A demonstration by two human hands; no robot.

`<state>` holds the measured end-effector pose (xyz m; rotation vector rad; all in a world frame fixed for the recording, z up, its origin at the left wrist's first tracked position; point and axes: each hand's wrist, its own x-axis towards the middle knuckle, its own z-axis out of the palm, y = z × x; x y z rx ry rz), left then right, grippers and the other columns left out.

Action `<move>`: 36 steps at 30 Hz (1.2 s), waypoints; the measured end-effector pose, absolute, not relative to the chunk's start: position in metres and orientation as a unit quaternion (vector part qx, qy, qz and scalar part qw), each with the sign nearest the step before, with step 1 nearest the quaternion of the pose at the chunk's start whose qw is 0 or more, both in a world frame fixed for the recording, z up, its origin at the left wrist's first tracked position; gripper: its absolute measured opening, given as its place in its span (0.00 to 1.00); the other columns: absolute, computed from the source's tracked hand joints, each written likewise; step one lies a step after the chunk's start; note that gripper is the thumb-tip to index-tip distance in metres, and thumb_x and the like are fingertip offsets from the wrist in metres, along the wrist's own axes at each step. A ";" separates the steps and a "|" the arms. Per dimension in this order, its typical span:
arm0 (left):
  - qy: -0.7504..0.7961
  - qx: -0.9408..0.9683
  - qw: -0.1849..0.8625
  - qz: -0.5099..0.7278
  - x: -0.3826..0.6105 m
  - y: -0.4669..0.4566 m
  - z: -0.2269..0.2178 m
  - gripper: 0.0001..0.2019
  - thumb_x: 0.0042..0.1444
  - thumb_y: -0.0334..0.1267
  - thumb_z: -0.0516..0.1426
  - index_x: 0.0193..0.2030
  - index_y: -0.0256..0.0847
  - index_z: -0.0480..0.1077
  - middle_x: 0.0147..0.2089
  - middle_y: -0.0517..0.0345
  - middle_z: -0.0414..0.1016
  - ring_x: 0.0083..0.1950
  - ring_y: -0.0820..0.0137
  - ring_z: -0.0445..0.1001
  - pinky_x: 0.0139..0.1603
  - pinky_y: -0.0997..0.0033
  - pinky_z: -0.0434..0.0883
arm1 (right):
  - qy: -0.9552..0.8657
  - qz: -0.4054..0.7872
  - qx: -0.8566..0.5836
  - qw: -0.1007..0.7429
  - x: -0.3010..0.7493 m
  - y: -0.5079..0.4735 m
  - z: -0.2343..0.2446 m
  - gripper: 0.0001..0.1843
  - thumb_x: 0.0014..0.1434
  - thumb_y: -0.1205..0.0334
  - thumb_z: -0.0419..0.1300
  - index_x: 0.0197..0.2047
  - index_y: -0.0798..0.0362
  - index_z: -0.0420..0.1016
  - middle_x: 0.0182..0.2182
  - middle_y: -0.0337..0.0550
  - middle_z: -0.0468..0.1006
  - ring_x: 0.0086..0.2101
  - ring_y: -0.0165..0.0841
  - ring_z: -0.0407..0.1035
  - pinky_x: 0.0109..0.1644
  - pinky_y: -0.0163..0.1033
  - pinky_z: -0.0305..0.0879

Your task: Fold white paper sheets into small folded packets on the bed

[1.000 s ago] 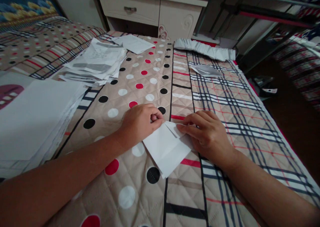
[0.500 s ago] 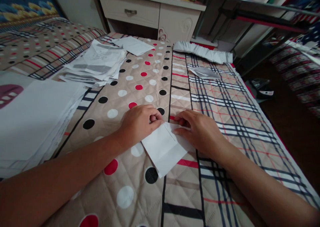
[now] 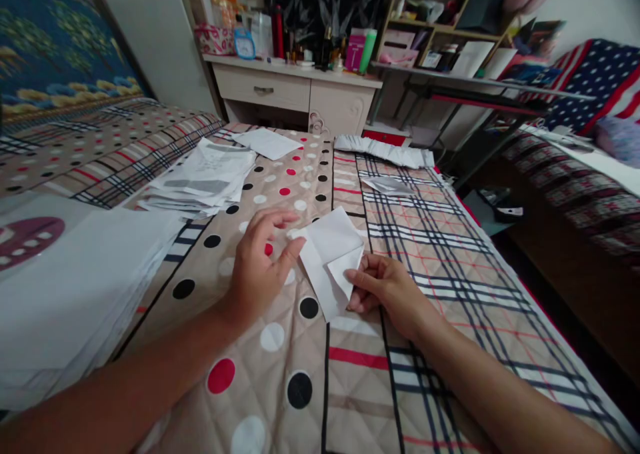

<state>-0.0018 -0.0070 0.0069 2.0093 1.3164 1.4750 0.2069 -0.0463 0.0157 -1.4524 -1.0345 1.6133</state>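
A small folded sheet of white paper (image 3: 330, 241) lies tilted over the bedspread in front of me, with a crease across it and a flap turned up at its right side. My right hand (image 3: 385, 291) pinches that side, thumb on top of the flap and fingers curled underneath. To the left, my left hand (image 3: 265, 261) is open, its thumb and fingers spread apart. Its thumb tip is at the paper's left corner; whether it touches I cannot tell.
A quilted, dotted and plaid bedspread (image 3: 270, 387) covers the bed. Stacks of paper sheets (image 3: 90, 267) and printed pages (image 3: 200, 177) lie left, with a loose white sheet (image 3: 270, 143) beyond. A row of folded papers (image 3: 383, 151) and a small folded paper (image 3: 387, 186) lie far right.
My left hand has let go of the paper and opened, moving left. The right hand now grips the paper's right side, where a flap stands up. The view has tilted upward.
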 end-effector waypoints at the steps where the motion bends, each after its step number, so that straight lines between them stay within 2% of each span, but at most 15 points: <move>1: 0.447 0.728 0.151 0.497 0.000 -0.011 0.007 0.09 0.58 0.37 0.59 0.46 0.42 0.70 0.48 0.55 0.74 0.47 0.68 0.72 0.44 0.69 0.69 | -0.397 0.625 -0.564 0.366 0.205 -0.047 0.014 0.20 0.46 0.51 0.69 0.28 0.53 0.62 0.16 0.39 0.77 0.17 0.26 0.69 0.22 0.27 0.66; 5: 0.459 0.781 0.229 0.356 0.012 -0.017 -0.003 0.16 0.53 0.43 0.64 0.47 0.43 0.70 0.42 0.58 0.75 0.40 0.68 0.72 0.41 0.67 0.69 | -0.403 0.622 -0.563 0.365 0.203 -0.049 0.010 0.19 0.49 0.52 0.67 0.29 0.53 0.62 0.17 0.40 0.77 0.17 0.27 0.71 0.22 0.28 0.67; 9: 0.483 0.811 0.215 0.249 0.021 -0.009 -0.009 0.10 0.50 0.46 0.65 0.34 0.45 0.74 0.39 0.60 0.75 0.41 0.65 0.72 0.40 0.66 0.67 | -0.476 0.571 -0.601 0.296 0.206 -0.047 0.012 0.16 0.53 0.54 0.63 0.28 0.51 0.60 0.17 0.36 0.75 0.16 0.29 0.69 0.18 0.30 0.62; 13: 0.507 0.803 0.210 0.231 0.027 -0.005 -0.005 0.06 0.53 0.43 0.62 0.30 0.46 0.75 0.37 0.60 0.75 0.40 0.66 0.71 0.37 0.67 0.65 | -0.646 0.326 -0.657 0.211 0.213 -0.041 0.012 0.16 0.52 0.55 0.66 0.24 0.52 0.64 0.15 0.35 0.71 0.15 0.27 0.62 0.19 0.32 0.52; 15: 0.517 0.800 0.206 0.227 0.030 -0.005 -0.002 0.07 0.53 0.43 0.62 0.29 0.45 0.75 0.36 0.59 0.75 0.38 0.67 0.72 0.36 0.67 0.64 | -0.696 0.216 -0.655 0.198 0.215 -0.040 0.012 0.17 0.51 0.53 0.67 0.23 0.53 0.67 0.17 0.37 0.71 0.19 0.27 0.62 0.22 0.33 0.51; 17: 0.520 0.798 0.204 0.226 0.031 -0.005 -0.001 0.07 0.53 0.43 0.62 0.28 0.44 0.75 0.35 0.59 0.75 0.37 0.67 0.72 0.36 0.67 0.64 | -0.712 0.167 -0.657 0.185 0.216 -0.041 0.011 0.17 0.53 0.50 0.66 0.23 0.53 0.69 0.20 0.39 0.72 0.21 0.28 0.63 0.25 0.34 0.52; 22: 0.514 0.802 0.195 0.234 0.032 -0.005 -0.003 0.08 0.53 0.43 0.62 0.28 0.44 0.76 0.35 0.58 0.75 0.36 0.67 0.72 0.35 0.68 0.63 | -0.708 0.141 -0.668 0.180 0.217 -0.047 0.010 0.16 0.54 0.49 0.65 0.30 0.52 0.69 0.23 0.38 0.74 0.23 0.30 0.65 0.27 0.34 0.53; 26: 0.508 0.806 0.188 0.240 0.032 -0.005 -0.005 0.08 0.54 0.43 0.62 0.28 0.44 0.76 0.35 0.58 0.75 0.37 0.67 0.73 0.37 0.67 0.64 | -0.712 0.154 -0.645 0.229 0.221 -0.050 0.005 0.11 0.56 0.56 0.64 0.37 0.52 0.70 0.25 0.37 0.75 0.25 0.31 0.67 0.29 0.34 0.57; 31: 0.503 0.808 0.182 0.246 0.031 -0.005 -0.006 0.08 0.54 0.44 0.62 0.28 0.44 0.75 0.34 0.58 0.74 0.38 0.66 0.72 0.38 0.67 0.64 | -0.671 0.229 -0.632 0.314 0.228 -0.048 0.004 0.05 0.58 0.61 0.61 0.34 0.53 0.72 0.27 0.39 0.76 0.26 0.30 0.69 0.29 0.34 0.61; 36: 0.506 0.807 0.181 0.244 0.031 -0.005 -0.007 0.08 0.54 0.44 0.62 0.28 0.44 0.75 0.34 0.59 0.74 0.38 0.66 0.72 0.37 0.67 0.64 | -0.652 0.233 -0.642 0.330 0.228 -0.048 0.005 0.05 0.57 0.61 0.62 0.34 0.53 0.73 0.28 0.41 0.77 0.26 0.31 0.70 0.28 0.34 0.62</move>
